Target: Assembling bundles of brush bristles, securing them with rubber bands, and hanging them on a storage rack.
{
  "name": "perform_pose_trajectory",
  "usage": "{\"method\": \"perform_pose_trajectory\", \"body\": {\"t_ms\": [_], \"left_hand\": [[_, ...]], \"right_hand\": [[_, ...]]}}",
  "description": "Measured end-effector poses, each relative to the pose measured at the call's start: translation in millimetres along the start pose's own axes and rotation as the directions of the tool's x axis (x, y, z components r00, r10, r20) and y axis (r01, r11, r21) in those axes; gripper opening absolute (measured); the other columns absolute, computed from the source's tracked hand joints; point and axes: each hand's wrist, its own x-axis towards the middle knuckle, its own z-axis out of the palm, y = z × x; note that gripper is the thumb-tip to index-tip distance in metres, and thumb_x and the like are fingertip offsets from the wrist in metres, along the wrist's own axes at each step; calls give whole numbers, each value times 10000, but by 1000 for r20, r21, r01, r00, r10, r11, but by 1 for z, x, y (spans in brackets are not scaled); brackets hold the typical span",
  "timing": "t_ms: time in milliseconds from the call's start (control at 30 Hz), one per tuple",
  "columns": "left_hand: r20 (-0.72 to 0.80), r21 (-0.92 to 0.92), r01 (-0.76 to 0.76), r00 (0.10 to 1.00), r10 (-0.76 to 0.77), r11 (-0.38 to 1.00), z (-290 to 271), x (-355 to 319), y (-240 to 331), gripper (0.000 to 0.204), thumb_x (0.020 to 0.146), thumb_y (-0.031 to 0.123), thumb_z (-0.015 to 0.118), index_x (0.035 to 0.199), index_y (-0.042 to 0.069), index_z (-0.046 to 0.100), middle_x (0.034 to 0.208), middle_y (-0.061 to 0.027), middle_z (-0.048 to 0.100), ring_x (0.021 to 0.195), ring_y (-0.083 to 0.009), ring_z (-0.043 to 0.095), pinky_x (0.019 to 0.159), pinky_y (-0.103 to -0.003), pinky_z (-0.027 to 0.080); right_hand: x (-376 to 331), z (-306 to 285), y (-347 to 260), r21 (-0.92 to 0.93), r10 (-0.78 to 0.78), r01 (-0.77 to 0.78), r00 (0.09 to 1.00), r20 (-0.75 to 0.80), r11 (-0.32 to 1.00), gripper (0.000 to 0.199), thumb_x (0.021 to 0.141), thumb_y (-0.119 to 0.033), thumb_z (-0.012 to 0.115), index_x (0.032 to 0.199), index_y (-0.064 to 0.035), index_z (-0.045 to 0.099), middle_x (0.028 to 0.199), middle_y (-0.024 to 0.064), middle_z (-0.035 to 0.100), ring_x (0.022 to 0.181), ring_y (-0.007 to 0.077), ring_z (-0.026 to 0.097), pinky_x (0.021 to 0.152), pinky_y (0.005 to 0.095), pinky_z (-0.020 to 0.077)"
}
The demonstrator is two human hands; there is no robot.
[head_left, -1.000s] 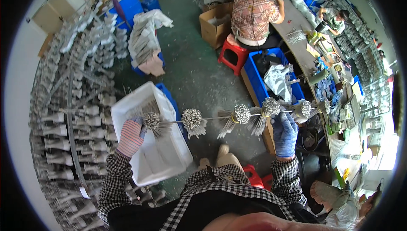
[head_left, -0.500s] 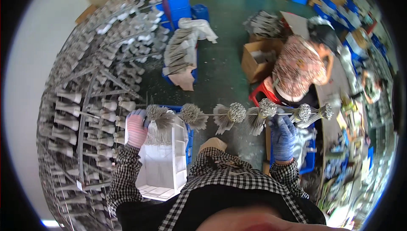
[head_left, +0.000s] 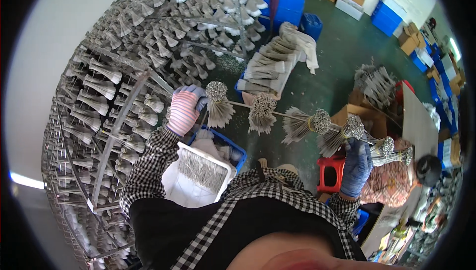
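Observation:
Between my hands runs a thin rod [head_left: 240, 104], tilted with its left end farther away. Several bundles of thin grey strands [head_left: 262, 114] are strung along it, each with a knobbly round head and a fanned-out end. My left hand [head_left: 183, 110], in a pink-and-white striped glove with grey fingertips, is closed around the left end beside the metal rack [head_left: 119, 138]. My right hand [head_left: 356, 168], in a blue-grey glove, is closed on the rod farther right, under the bundles there. Its fingertips are partly hidden by strands.
Similar bundles hang densely on the rack at left. Below the rod stand a white tub [head_left: 183, 190] holding grey strands and a blue crate [head_left: 241, 157]. A red stool [head_left: 330, 173], a co-worker [head_left: 389, 183] and a cardboard box [head_left: 369, 116] are at right. More bundles [head_left: 275, 69] lie heaped ahead.
My view has turned left, so the rack fills more of it and the co-worker sits farther right. The rod has gone from nearly level to slanted, its left end raised toward the rack.

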Motion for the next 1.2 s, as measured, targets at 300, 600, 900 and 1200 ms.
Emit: {"method": "perform_pose_trajectory", "body": {"t_ms": [300,600,900,1200], "left_hand": [[40,324,173,980,-196,930,30,121,-119,242,862,318,663,950,95,625,926,-118,656,926,-340,631,839,-457,469],[114,578,398,825,-553,712,3,184,-251,346,897,292,653,1135,45,605,1094,-141,658,1087,-342,621,924,-434,498],[60,702,448,737,-673,554,-5,158,-442,332,869,207,680,1163,67,618,1184,-131,650,1164,-303,604,940,-416,506],[-27,671,603,601,-799,431,-8,119,-601,334,830,119,673,1159,108,622,1181,-85,644,1162,-276,600,946,-404,515]], "right_hand": [[186,97,74,15,114,-121,964,240,993,608,963,-210,627,1449,80,403,1373,188,563,1246,280,575,1026,391,468],[324,246,170,100,154,-277,758,634,956,578,992,-151,541,1462,120,341,1438,233,497,1330,321,505,1101,415,435],[357,431,294,98,217,-418,641,736,903,603,975,-149,550,1479,101,334,1479,229,459,1311,287,526,1083,383,455],[361,598,399,-64,335,-506,466,819,860,616,964,-143,539,1506,59,326,1507,192,447,1349,264,497,1103,388,419]]}}
